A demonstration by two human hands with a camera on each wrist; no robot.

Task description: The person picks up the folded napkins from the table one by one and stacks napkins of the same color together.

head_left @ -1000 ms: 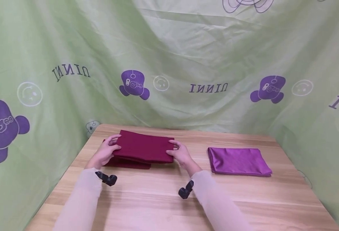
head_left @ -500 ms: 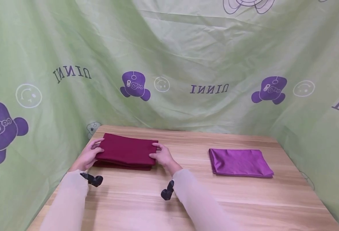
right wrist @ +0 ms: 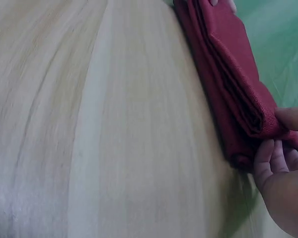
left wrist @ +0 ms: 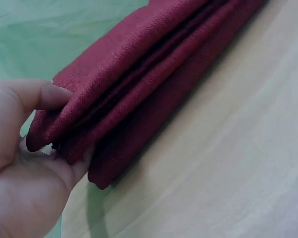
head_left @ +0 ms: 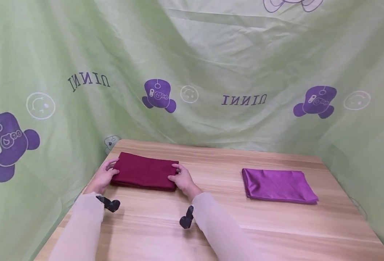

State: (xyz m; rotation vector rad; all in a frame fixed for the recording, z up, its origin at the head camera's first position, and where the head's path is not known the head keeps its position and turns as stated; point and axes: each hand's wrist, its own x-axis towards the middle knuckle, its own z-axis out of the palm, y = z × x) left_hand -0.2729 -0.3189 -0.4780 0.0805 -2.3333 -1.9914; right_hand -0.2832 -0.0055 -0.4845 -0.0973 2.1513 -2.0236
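A folded dark red cloth (head_left: pixel 144 170) lies at the left of the table, on top of a second dark red folded layer (left wrist: pixel 124 153) that shows beneath it in both wrist views. My left hand (head_left: pixel 102 177) pinches its left end, thumb on top and fingers underneath. At the right end, my right hand (head_left: pixel 183 180) grips the cloth the same way, with the fingers (right wrist: pixel 264 156) tucked under the upper folds. Whether the lower layer is a separate cloth is hard to tell in the head view now, as the upper one nearly covers it.
A folded shiny purple cloth (head_left: pixel 279 185) lies on the right side of the wooden table (head_left: pixel 152 232). A green curtain (head_left: pixel 211 47) printed with purple bears hangs behind the table and along both sides.
Both hands have carried the upper red cloth left and lowered it over the lower red one, which stuck out at the left and front before. The head view has shifted slightly.
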